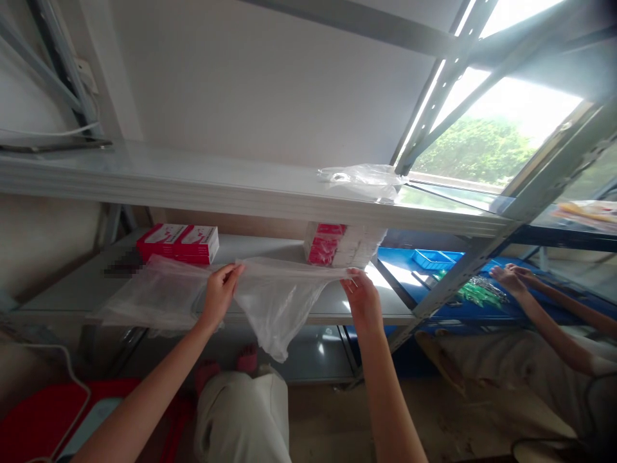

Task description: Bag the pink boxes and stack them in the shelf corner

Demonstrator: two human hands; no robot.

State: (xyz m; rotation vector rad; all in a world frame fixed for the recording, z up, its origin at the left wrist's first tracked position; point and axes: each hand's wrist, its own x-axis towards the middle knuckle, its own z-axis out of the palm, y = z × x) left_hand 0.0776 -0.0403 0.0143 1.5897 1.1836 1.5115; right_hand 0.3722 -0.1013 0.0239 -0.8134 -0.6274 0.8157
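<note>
The clear plastic bag [277,299] stretches left to right over the near edge of the lower shelf [72,292], its top edge pinched by the left hand [219,292] and right hand [361,296], its body sagging between both grips.

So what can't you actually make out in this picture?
- Head view: a blurred patch on the shelf hides whatever lies there.
- Print on the red and white boxes is too small.
- Items under the co-worker's hands are too small.
- Clear plastic bag contents: cannot tell.
</note>
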